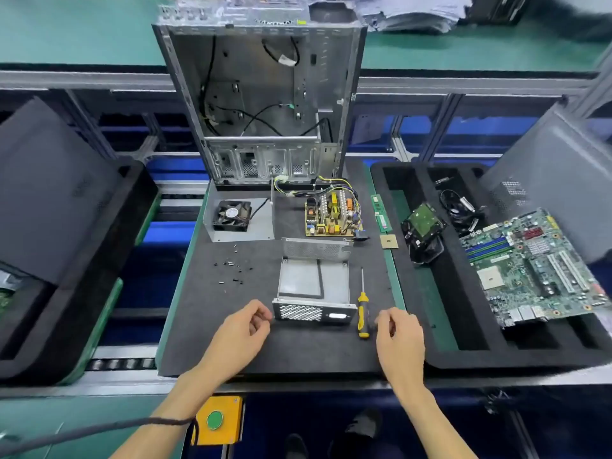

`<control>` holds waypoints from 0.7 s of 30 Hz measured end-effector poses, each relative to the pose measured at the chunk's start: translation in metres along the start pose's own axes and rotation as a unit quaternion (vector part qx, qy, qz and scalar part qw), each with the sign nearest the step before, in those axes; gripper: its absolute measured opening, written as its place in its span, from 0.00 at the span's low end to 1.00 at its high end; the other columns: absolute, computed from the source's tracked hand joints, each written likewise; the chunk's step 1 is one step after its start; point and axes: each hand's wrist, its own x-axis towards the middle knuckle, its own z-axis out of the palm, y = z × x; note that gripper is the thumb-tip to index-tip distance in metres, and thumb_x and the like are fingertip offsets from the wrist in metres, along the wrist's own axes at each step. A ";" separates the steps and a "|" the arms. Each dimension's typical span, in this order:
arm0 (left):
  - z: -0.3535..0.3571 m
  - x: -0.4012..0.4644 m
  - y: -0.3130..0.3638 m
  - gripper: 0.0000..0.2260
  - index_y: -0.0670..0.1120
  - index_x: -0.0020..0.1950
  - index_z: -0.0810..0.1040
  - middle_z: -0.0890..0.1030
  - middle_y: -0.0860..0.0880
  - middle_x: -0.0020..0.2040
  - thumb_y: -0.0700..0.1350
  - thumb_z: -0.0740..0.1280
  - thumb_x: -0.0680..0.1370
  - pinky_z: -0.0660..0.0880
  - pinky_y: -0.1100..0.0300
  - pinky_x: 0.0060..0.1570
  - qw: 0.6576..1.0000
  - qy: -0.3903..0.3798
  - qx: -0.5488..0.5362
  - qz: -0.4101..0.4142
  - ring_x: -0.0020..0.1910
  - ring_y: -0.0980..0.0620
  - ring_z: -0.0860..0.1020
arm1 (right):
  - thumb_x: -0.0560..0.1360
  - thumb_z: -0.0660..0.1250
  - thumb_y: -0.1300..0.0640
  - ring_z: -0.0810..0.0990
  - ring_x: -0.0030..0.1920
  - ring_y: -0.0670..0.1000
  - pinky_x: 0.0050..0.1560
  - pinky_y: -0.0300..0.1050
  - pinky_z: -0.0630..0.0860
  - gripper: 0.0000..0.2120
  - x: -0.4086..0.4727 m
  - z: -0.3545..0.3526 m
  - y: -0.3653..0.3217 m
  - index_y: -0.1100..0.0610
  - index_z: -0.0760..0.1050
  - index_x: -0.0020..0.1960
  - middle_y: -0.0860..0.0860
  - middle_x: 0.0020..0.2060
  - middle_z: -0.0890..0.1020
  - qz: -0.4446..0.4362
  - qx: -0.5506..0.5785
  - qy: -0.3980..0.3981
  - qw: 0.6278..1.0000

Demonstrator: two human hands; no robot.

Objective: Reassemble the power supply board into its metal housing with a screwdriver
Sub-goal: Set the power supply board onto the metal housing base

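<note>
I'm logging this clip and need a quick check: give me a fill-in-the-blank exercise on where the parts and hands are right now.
1. The screwdriver lies just ____ of the metal housing, from the person's view.
2. The power supply board lies ____ the housing.
3. The fan sits on a metal ____.
4. The left hand and right hand hold ____.

Missing words: right; outside; cover; nothing

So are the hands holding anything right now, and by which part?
Nothing is held. The left hand and right hand hover loosely curled over the mat, either side of the metal housing. The screwdriver lies untouched.
</note>
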 end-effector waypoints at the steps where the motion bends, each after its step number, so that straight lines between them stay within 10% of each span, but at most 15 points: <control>1: -0.001 0.001 0.002 0.08 0.58 0.47 0.75 0.78 0.61 0.38 0.44 0.66 0.79 0.71 0.69 0.36 1.000 0.009 -0.005 -0.001 0.33 0.61 0.73 | 0.82 0.61 0.61 0.75 0.42 0.46 0.41 0.40 0.69 0.14 -0.004 -0.002 -0.002 0.48 0.74 0.40 0.45 0.37 0.78 0.014 0.059 0.006 0.998; 8: -0.008 0.037 0.032 0.11 0.56 0.57 0.71 0.78 0.54 0.50 0.40 0.63 0.80 0.74 0.57 0.46 0.995 0.088 -0.038 -0.008 0.40 0.58 0.76 | 0.81 0.62 0.63 0.76 0.34 0.51 0.43 0.42 0.77 0.19 -0.016 0.004 -0.037 0.43 0.72 0.66 0.47 0.53 0.80 0.039 0.173 -0.173 0.969; 14: -0.006 0.071 0.062 0.29 0.48 0.79 0.59 0.65 0.49 0.76 0.42 0.65 0.80 0.64 0.48 0.73 0.997 0.069 0.005 0.029 0.74 0.48 0.65 | 0.83 0.58 0.66 0.80 0.33 0.46 0.36 0.34 0.77 0.10 -0.002 0.007 -0.053 0.55 0.74 0.49 0.54 0.38 0.79 0.100 0.228 -0.171 0.953; 21: -0.006 0.088 0.063 0.22 0.50 0.75 0.68 0.79 0.48 0.61 0.49 0.65 0.80 0.68 0.47 0.65 0.993 0.043 0.111 0.013 0.64 0.44 0.74 | 0.84 0.54 0.64 0.76 0.34 0.48 0.42 0.50 0.81 0.15 0.020 0.006 -0.040 0.57 0.67 0.39 0.52 0.34 0.73 0.099 0.239 -0.143 0.955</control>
